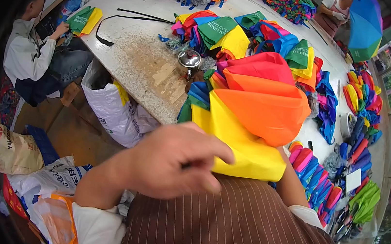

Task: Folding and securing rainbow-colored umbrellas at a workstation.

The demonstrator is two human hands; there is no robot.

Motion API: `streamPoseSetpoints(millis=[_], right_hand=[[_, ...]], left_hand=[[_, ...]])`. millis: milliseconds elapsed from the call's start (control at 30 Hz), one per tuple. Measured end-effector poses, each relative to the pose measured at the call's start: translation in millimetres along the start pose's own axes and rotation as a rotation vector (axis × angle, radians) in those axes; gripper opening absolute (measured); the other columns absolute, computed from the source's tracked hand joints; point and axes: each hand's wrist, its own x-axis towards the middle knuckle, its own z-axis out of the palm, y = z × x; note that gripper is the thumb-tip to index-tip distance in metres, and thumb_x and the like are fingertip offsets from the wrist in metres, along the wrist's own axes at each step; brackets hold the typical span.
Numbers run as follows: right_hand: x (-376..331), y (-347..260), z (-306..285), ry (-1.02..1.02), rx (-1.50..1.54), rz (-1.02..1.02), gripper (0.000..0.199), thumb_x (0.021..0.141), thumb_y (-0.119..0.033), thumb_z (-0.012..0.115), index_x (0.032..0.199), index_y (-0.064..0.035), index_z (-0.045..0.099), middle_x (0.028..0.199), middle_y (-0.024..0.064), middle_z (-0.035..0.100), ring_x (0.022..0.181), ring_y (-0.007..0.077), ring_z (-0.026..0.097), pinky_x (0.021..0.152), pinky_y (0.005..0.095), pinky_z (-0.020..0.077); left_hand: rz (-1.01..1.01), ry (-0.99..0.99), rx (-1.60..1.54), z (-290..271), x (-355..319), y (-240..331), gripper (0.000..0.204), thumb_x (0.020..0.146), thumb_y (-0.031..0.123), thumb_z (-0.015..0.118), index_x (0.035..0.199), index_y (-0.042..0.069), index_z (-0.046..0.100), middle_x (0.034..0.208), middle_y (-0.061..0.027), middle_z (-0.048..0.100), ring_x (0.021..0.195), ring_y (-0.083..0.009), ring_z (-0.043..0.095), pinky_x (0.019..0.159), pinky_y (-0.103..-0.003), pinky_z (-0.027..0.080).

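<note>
A folded umbrella canopy [256, 100] in red, orange, yellow, green and blue panels stands bunched upright in front of my brown striped apron [237, 220]. My left hand [179, 156] is near the canopy's lower left edge, slightly blurred, with finger and thumb apart and nothing visible between them. Whether it touches the yellow panel, I cannot tell. My right hand [289, 175] reaches up behind the canopy's right side; the cloth hides its fingers. Just beyond the canopy, a shiny round metal piece [189, 59] sits at the worktable's [143, 71] edge.
More colourful umbrellas [225, 35] lie piled across the table, with rows of rolled ones [315, 183] at right. A black strap [104, 32] lies at the left. White sacks [110, 104] stand below the edge. A seated person [33, 48] holds a canopy; another stands far right.
</note>
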Motion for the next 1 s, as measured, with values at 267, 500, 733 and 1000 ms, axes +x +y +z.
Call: streamPoseSetpoints(millis=[267, 500, 733, 1000], right_hand=[[9.5, 29.7, -18.8, -0.173, -0.816, -0.115, 0.044, 0.084, -0.034, 0.062, 0.121, -0.0113, 0.057, 0.116, 0.0086, 0.06, 0.098, 0.0239, 0.061, 0.078, 0.0363, 0.0493], [-8.8, -54.2, 30.5, 0.004, -1.26, -0.316, 0.022, 0.078, -0.027, 0.063, 0.092, -0.0099, 0.065, 0.081, 0.0141, 0.066, 0.071, 0.0335, 0.063, 0.057, 0.0373, 0.0498], [3.1, -62.7, 28.7, 0.008, -1.348, -0.644, 0.038, 0.081, -0.024, 0.065, 0.114, -0.0086, 0.056, 0.09, 0.0105, 0.067, 0.078, 0.0304, 0.064, 0.063, 0.0376, 0.0504], [9.6, -59.7, 3.2, 0.243, -1.342, -1.087, 0.029, 0.063, -0.011, 0.063, 0.092, -0.0085, 0.064, 0.072, 0.0056, 0.057, 0.065, 0.0237, 0.057, 0.055, 0.036, 0.0411]], left_hand=[[-0.072, -0.145, 0.287, 16.6, 21.6, -25.1, 0.066, 0.09, 0.06, 0.041, 0.104, -0.004, 0.053, 0.088, -0.0201, 0.06, 0.086, -0.0337, 0.06, 0.076, -0.041, 0.045], [-0.213, 0.37, -0.054, -42.3, 6.5, -22.8, 0.047, 0.097, 0.04, 0.041, 0.107, -0.002, 0.057, 0.085, -0.0144, 0.066, 0.081, -0.021, 0.064, 0.078, -0.033, 0.048], [0.074, -0.001, -0.299, -18.4, 47.5, 15.9, 0.058, 0.096, 0.048, 0.036, 0.114, -0.004, 0.054, 0.104, -0.0187, 0.062, 0.099, -0.0267, 0.062, 0.081, -0.04, 0.048], [-0.543, -0.175, 0.403, -30.4, 50.7, -20.4, 0.035, 0.094, 0.033, 0.05, 0.095, 0.002, 0.065, 0.086, -0.0104, 0.068, 0.075, -0.019, 0.063, 0.073, -0.034, 0.049]])
